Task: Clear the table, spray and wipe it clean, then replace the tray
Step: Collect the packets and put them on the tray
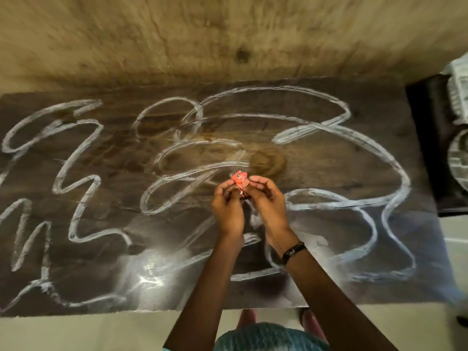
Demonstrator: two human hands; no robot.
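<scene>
A dark wooden table (101,249) fills the head view, covered in looping white scribble lines (83,198). Above its middle, my left hand (226,209) and my right hand (268,206) are held close together. Both pinch a small crumpled red-orange wrapper (239,179) between fingertips and thumbs, above the tabletop. A brown smear (268,162) lies on the table just beyond the wrapper. A black band sits on my right wrist.
At the right edge a black tray (430,148) holds clear glass or plastic items (458,158), partly cut off. A stained beige wall (228,39) rises behind the table. My feet and pale floor show below the near table edge.
</scene>
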